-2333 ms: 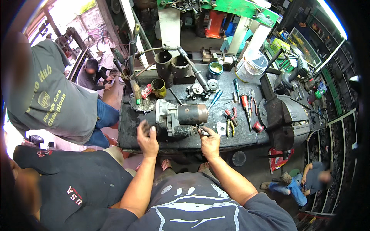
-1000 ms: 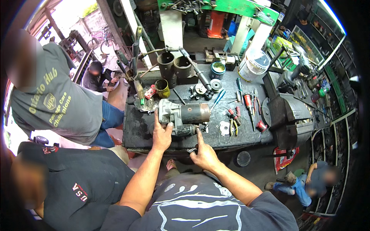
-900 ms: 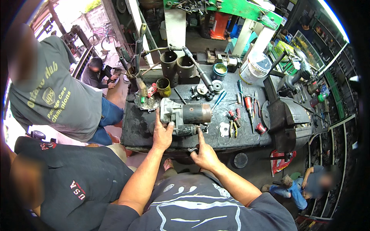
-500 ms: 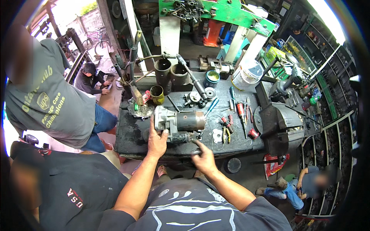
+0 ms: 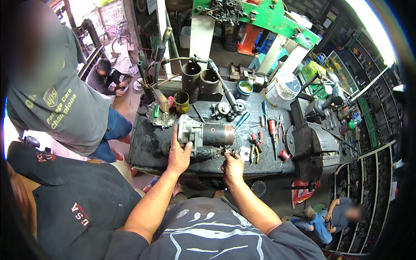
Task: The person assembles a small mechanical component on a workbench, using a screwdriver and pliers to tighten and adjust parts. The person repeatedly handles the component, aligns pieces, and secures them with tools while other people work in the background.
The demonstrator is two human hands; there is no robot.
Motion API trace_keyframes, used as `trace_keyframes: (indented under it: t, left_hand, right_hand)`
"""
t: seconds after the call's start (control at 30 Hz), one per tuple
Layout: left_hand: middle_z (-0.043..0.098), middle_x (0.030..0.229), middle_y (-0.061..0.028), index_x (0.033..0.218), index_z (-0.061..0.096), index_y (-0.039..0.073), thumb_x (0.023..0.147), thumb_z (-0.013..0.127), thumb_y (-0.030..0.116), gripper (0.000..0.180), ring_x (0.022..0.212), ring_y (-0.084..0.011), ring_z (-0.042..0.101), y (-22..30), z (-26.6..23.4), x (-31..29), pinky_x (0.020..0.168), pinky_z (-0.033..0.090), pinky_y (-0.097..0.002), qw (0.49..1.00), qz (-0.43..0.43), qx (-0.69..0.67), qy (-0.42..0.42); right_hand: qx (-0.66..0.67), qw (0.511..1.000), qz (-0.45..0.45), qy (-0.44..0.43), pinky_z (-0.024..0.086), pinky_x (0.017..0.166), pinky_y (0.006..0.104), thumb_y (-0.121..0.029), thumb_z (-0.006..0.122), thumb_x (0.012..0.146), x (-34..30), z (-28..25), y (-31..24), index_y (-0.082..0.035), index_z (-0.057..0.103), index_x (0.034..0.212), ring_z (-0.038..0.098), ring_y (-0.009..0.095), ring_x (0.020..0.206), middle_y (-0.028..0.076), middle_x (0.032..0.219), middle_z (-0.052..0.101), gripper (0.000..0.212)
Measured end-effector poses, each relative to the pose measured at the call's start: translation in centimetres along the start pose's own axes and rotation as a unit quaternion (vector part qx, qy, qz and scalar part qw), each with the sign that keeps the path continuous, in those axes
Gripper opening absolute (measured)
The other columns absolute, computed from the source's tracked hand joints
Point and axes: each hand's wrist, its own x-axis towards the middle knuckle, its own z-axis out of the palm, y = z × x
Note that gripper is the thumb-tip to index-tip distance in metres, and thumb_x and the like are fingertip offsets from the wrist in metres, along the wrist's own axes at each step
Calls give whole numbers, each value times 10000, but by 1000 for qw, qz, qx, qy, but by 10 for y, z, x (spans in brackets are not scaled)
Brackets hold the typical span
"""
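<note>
A starter motor (image 5: 218,134) lies on its side on the black workbench (image 5: 149,167), its pale metal housing to the left and its dark cylinder to the right. My left hand (image 5: 178,154) grips the housing end, thumb in front and fingers up along the left side. Along the near side of the motor runs the smaller solenoid (image 5: 204,152). My right hand (image 5: 233,168) is closed at the solenoid's right end, fingertips pinched at the terminals. What sits between those fingers is too small and hidden to name.
Pliers (image 5: 256,152), a red screwdriver (image 5: 272,126) and a red spool (image 5: 284,155) lie to the right. Behind stand metal cylinders (image 5: 190,80), a teal can (image 5: 244,89) and a white bucket (image 5: 282,89). Two people are close on my left; one crouches beyond, another sits far right.
My right hand has moved up and in from the bench's front edge to the solenoid's terminal end. My left hand keeps its grip on the starter motor. The whole view has shifted slightly.
</note>
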Motion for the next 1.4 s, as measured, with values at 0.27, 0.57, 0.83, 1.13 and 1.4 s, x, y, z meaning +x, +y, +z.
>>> trace_keyframes:
  t: [0.27,0.57,0.83,1.13,1.4]
  left_hand:
    - [419,1715,-243,1829,95,127,1073,688,19,967,1461,-337,599,4,-1,1,1187,528,-422,998,-33,-47,-10]
    - [445,1676,-245,1824,102,111,1083,687,44,946,1449,-345,603,5,-1,2,1172,543,-430,998,-14,-59,-11]
    - [432,1685,-243,1824,94,104,1089,684,60,944,1457,-341,593,10,-2,0,1198,523,-446,998,-40,-49,-13]
    - [488,1688,-208,1818,104,61,1068,600,-43,906,1526,-299,530,11,-2,2,1273,417,-419,993,11,-119,-17]
    - [406,1717,-241,1808,106,39,1083,598,39,877,1503,-342,516,6,-13,3,1286,398,-487,993,27,-108,-37]
  right_hand:
    - [-369,865,-334,-54,608,858,380,-92,637,992,-31,-28,8,62,733,1392,777,293,928,217,1009,810,439]
    - [-496,835,-134,-195,588,784,461,-89,725,893,-63,-2,-32,-13,203,1797,736,327,747,203,820,738,1047]
    - [-473,850,-98,-209,559,730,392,-86,718,904,-59,-1,-33,-20,139,1814,645,231,684,127,768,679,1081]
    - [-514,815,-119,-239,604,850,603,-167,747,893,-53,-11,-32,-25,57,1801,761,546,866,363,862,739,1150]
    - [-422,840,-228,-253,603,854,562,-150,700,941,-49,-51,-16,-65,499,1644,764,489,920,329,941,741,736]
